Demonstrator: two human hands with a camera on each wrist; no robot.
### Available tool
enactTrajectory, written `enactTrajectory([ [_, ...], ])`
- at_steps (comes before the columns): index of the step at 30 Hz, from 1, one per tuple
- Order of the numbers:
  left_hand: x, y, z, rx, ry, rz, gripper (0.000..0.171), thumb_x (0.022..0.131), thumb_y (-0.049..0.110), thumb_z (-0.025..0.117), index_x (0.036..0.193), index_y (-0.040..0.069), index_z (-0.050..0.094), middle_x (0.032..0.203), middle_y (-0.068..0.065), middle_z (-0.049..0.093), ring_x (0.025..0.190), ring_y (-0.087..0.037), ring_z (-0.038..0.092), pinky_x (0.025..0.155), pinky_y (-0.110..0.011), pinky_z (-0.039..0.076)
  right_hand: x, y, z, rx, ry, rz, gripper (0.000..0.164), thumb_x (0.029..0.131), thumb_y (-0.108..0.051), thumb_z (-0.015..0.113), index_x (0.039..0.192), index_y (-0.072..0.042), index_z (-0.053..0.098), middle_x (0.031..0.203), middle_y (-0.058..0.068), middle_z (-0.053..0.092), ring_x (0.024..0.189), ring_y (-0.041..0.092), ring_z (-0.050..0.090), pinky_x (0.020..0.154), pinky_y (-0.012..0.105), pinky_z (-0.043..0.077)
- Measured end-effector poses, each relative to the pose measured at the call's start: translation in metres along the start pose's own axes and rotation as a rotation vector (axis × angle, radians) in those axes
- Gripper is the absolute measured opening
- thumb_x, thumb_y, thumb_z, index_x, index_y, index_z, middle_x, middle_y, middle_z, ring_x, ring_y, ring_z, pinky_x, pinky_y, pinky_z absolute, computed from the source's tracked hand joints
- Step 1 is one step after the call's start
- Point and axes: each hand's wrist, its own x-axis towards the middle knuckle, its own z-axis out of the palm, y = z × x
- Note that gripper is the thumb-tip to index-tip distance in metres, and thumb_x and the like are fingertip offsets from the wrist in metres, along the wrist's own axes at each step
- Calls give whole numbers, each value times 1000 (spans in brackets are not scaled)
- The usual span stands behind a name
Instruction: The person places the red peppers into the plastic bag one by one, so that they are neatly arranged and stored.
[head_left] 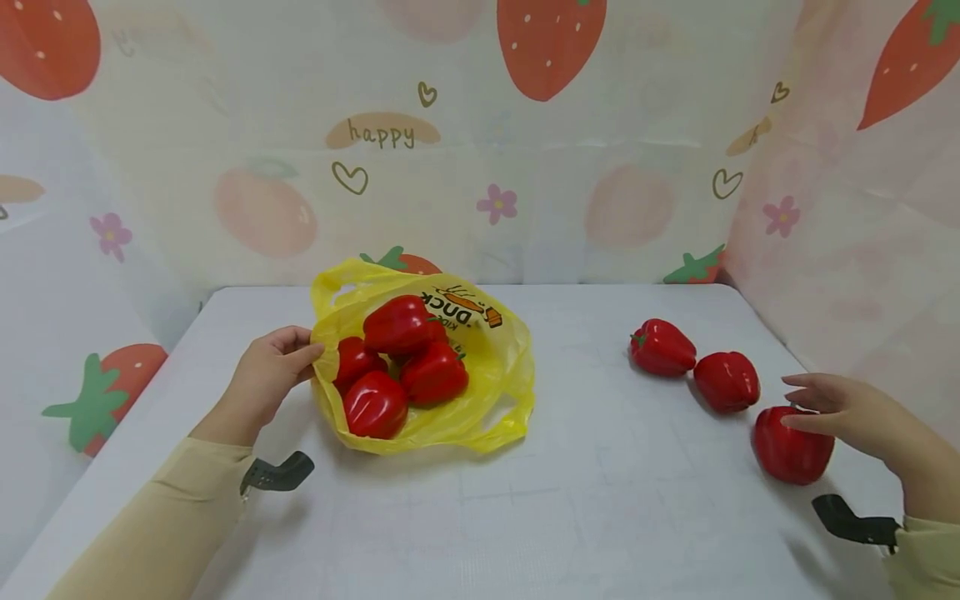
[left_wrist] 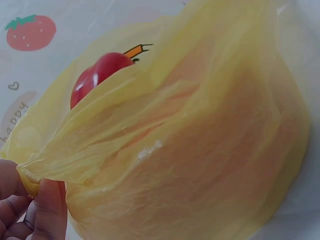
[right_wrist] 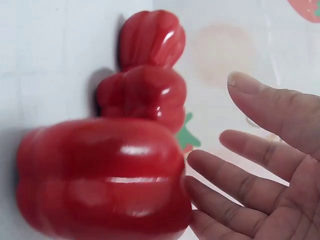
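Observation:
My left hand (head_left: pixel 267 375) pinches the left rim of a yellow plastic bag (head_left: pixel 487 408) between thumb and fingers. Several red bell peppers (head_left: pixel 377 406) lie inside the bag, whose mouth faces me. In the left wrist view the bag's thin film (left_wrist: pixel 200 165) hides most of them, and one red pepper (left_wrist: pixel 102 75) shows past its edge. At the right, my right hand (head_left: pixel 862 417) hovers at the nearest loose bell pepper (head_left: pixel 793 446), fingers spread. In the right wrist view the fingertips (right_wrist: pixel 197 160) are right at the end of that pepper (right_wrist: pixel 105 180).
Two more red bell peppers, a middle one (head_left: pixel 726 382) and a farther one (head_left: pixel 662 347), lie in a row beyond the right hand. The white table (head_left: pixel 570 500) ends at a strawberry-printed cloth (head_left: pixel 555 208) behind and at both sides.

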Motion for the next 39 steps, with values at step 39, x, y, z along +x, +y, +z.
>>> enactTrajectory([
  [39, -2, 2, 0, 9, 3, 0, 36, 94, 30, 49, 121, 6, 49, 121, -14, 50, 109, -27, 51, 89, -31, 46, 2, 19, 10, -38, -101, 112, 101, 66, -55, 72, 130, 11, 31, 121, 40, 36, 102, 53, 40, 68, 51, 52],
])
